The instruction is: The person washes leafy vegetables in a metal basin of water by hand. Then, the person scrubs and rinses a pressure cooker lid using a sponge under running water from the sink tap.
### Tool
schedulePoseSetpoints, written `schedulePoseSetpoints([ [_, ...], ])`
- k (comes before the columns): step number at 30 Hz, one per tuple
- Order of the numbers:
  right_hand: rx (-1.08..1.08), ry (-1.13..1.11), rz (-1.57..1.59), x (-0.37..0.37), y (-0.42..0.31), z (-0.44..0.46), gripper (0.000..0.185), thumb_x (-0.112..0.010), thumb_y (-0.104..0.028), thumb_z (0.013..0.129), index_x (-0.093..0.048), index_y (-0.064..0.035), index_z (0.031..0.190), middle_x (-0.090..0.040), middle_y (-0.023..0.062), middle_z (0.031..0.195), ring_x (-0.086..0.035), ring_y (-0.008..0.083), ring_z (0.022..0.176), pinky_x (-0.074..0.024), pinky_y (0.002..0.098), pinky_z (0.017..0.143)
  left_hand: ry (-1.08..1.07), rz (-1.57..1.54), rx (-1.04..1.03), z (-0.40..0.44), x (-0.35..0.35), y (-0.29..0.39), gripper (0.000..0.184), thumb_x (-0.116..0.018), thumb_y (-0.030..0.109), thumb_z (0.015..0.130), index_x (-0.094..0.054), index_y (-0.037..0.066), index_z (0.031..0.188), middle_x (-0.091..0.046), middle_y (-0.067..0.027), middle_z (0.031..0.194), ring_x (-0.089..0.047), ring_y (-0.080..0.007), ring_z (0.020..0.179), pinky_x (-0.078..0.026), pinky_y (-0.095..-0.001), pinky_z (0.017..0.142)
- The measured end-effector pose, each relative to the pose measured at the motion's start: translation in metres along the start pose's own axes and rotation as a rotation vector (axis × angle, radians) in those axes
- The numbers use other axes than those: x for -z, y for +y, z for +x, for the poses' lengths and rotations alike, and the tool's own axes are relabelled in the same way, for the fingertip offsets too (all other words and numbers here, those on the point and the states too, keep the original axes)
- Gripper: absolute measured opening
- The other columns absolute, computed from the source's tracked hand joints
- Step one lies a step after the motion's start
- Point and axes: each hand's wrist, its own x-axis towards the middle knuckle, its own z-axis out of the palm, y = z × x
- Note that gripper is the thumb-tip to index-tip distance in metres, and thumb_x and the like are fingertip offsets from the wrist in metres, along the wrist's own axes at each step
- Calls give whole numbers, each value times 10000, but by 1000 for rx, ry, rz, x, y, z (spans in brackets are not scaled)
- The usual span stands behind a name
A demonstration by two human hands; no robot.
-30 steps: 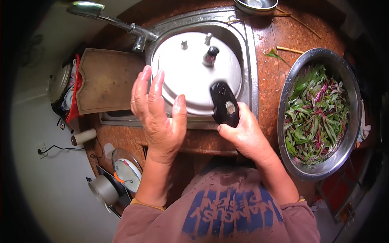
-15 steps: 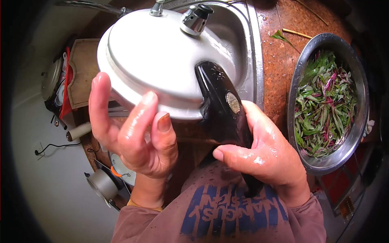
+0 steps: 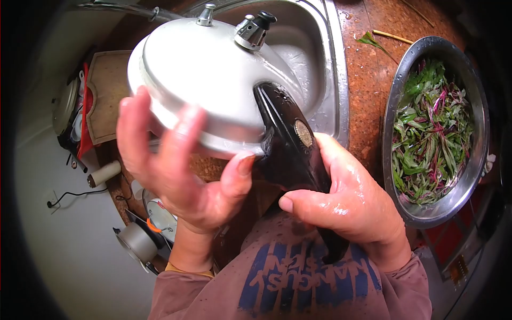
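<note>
A silver pressure cooker lid (image 3: 197, 69) with a metal valve on top is held tilted in front of the sink (image 3: 333, 80). Its long black handle (image 3: 290, 138) is gripped by my right hand (image 3: 346, 197), the thumb lying over the near part. My left hand (image 3: 181, 165) is at the lid's near left rim, fingers apart and somewhat blurred; the thumb is close to where handle and rim meet. Whether the left fingers touch the rim I cannot tell. Both hands look wet.
On the right, a metal basin (image 3: 392, 133) holds leafy greens (image 3: 434, 138). A cutting board (image 3: 109, 96) leans beside a red basket (image 3: 85, 117) at the left. Below are a grey pot (image 3: 137, 242) and a paper roll (image 3: 104, 174). The faucet (image 3: 122, 8) is at upper left.
The lid has come up out of the sink toward me, held by its handle in my right hand. My left hand has moved left and, most recently, a little right along the rim.
</note>
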Motion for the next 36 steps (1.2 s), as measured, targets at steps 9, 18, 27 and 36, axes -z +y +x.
schedulePoseSetpoints([
  [9,154,102,-180,7,18,4,593,-697,-68,795,-427,30,1313,-538,26,1148,-472,53,956,-420,210,833,158,-1292,1085,5,-11,9,549,-569,302,963,-418,-6,1392,-527,-126,1351,-507,-228,1242,-368,-444,1071],
  [18,-41,-75,237,28,8,29,390,-723,-136,814,-508,36,1092,-616,92,854,-592,120,592,-496,242,514,116,-1418,1052,18,-38,3,281,-564,150,969,-550,-9,1201,-619,-98,1161,-586,-170,1081,-450,-379,983],
  [27,-50,37,471,36,37,72,203,-669,-85,842,-550,-33,998,-551,15,634,-494,89,439,-402,242,385,-209,-1464,1098,3,-114,-97,694,-377,605,981,-492,-6,1291,-640,-114,1181,-634,-204,1037,-482,-375,942],
  [36,-117,22,482,65,64,126,132,-679,-110,813,-552,-93,782,-558,-9,637,-515,68,478,-432,224,415,-893,-32,945,-122,-270,-166,781,-742,439,741,-421,84,1358,-403,-210,1407,-414,-387,1307,-425,-505,1020],
])
